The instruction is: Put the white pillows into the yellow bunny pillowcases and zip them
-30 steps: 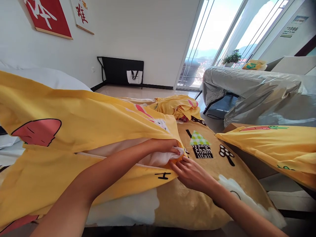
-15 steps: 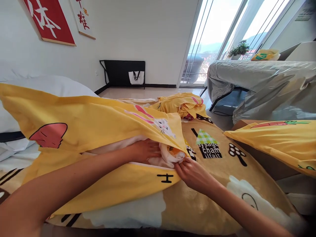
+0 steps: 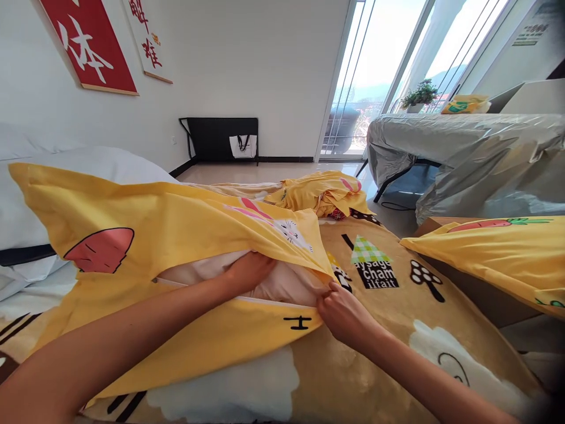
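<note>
A yellow pillowcase (image 3: 207,206) with a rabbit and a carrot print lies on the bed, its long opening turned toward me. Pale pinkish-white cloth (image 3: 291,285) fills the opening. My left hand (image 3: 253,271) reaches into it, resting on this cloth, with its fingertips hidden under the upper yellow edge. At the right end of the opening, my right hand (image 3: 339,306) pinches the pillowcase corner, thumb and fingers closed on the fabric.
Beneath lies a tan patterned blanket (image 3: 375,341). Crumpled yellow cloth (image 3: 318,188) sits at the far side. A yellow carrot-print piece (image 3: 494,253) rests on a cardboard box (image 3: 468,288) at right. Behind it stands a plastic-covered table (image 3: 468,135); white bedding (image 3: 101,162) is at left.
The pale cloth bunched beside my right hand now lies flatter inside the opening. My left hand has drawn back leftward, and the opening gapes wider. My right hand stays at the corner.
</note>
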### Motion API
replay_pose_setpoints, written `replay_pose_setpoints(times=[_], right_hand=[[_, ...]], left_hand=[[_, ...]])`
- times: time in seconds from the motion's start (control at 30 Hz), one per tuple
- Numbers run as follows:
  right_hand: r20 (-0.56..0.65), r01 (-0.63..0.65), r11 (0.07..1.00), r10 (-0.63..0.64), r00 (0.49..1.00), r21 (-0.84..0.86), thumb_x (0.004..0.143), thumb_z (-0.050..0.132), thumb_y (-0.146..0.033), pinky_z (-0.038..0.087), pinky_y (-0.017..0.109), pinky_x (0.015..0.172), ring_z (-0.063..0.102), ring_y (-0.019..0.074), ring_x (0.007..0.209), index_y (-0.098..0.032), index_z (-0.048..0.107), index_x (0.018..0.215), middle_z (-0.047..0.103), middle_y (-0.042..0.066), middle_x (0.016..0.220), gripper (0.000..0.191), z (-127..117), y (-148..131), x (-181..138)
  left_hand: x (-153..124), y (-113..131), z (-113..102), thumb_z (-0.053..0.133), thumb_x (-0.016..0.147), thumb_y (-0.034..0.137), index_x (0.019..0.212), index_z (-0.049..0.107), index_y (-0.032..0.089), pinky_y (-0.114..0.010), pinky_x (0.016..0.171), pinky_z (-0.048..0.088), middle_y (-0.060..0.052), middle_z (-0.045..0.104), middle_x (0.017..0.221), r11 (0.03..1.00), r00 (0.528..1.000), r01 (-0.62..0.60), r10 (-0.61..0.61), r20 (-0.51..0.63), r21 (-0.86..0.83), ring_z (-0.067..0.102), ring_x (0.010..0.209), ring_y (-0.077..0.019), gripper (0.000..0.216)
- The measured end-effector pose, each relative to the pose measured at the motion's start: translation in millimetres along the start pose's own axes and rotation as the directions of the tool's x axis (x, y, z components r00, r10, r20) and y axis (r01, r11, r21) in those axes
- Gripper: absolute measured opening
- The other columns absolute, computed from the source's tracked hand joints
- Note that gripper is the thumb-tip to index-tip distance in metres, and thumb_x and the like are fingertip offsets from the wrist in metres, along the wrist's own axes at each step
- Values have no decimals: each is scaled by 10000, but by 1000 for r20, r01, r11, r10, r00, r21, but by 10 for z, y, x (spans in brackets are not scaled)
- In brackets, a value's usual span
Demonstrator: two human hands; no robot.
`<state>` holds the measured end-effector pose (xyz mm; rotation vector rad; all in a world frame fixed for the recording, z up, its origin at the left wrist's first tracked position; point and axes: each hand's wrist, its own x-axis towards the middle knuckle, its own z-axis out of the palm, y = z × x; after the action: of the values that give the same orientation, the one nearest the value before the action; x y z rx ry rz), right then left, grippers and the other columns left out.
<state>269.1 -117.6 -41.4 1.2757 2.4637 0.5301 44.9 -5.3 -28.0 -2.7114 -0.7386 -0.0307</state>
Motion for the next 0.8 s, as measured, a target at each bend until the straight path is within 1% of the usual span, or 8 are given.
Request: replay_pose_setpoints(times=[0.03, 0.1, 0.17, 0.2, 0.3, 0.4, 0.57, 0.8], right_hand=[[-10, -5, 1000, 5, 1000, -3, 711, 562, -61, 351, 349, 742, 622, 204, 593, -131, 700, 715, 673, 102, 639, 155, 13, 4, -2], [-17, -11, 1000, 10, 1000, -5, 716, 551, -55, 340, 346, 745, 616, 197, 601, -126, 702, 739, 673, 105, 648, 168, 51, 5, -13], [-4, -11, 1000, 11, 1000, 9, 720, 536, -46, 329, 346, 751, 603, 192, 594, -131, 696, 704, 667, 101, 624, 182, 90, 1, -29], [5, -10, 1000, 10, 1000, 22, 720, 531, -44, 323, 348, 753, 597, 191, 590, -136, 692, 680, 663, 98, 609, 190, 103, 0, -39], [40, -18, 998, 16, 999, 65, 713, 531, -51, 305, 350, 758, 593, 192, 593, -142, 694, 653, 666, 95, 602, 196, 102, 11, -73], [137, -32, 992, 15, 991, 122, 722, 528, -54, 294, 347, 751, 607, 194, 619, -140, 712, 693, 688, 98, 646, 205, 55, 32, -108], [253, -90, 974, 36, 967, 207, 775, 501, -65, 289, 342, 715, 631, 208, 685, -131, 719, 744, 702, 115, 704, 230, -29, 54, -143], [286, -100, 985, 56, 957, 143, 752, 524, -24, 315, 330, 685, 638, 213, 734, -123, 698, 797, 685, 116, 748, 206, -221, 105, -122]], left_hand=[[53, 111, -51, 437, 864, 90, 1049, 634, 115, -392, 878, 430, -158, 659, 1055, 989, 988, -150, 150, -42, 4, 590, 1012, -279, 271], [202, 325, -95, 394, 906, 109, 916, 657, 155, -337, 842, 441, -112, 674, 961, 894, 890, -447, 444, -104, -15, 604, 945, -224, 267], [390, 508, -51, 372, 930, 123, 870, 656, 164, -297, 823, 446, -87, 668, 992, 797, 790, -604, 593, -156, -27, 601, 927, -187, 294], [485, 585, -2, 368, 938, 134, 885, 654, 157, -290, 833, 445, -85, 659, 1034, 782, 772, -622, 607, -187, -31, 594, 943, -180, 292], [702, 740, 198, 416, 947, 258, 991, 632, 132, -312, 840, 452, -108, 634, 1092, 854, 844, -513, 483, -232, -87, 575, 984, -200, 254], [739, 770, 379, 492, 903, 425, 1088, 600, 170, -327, 791, 462, -112, 605, 1132, 904, 912, -399, 372, -175, -154, 558, 1017, -230, 333], [548, 597, 497, 529, 867, 433, 1220, 545, 300, -345, 875, 422, -72, 542, 1232, 881, 896, -443, 428, -120, -167, 499, 1120, -235, 378], [422, 319, 457, 601, 795, 403, 992, 673, 206, -399, 919, 387, -94, 607, 1095, 916, 919, -394, 392, -30, -75, 512, 1064, -268, 288]])
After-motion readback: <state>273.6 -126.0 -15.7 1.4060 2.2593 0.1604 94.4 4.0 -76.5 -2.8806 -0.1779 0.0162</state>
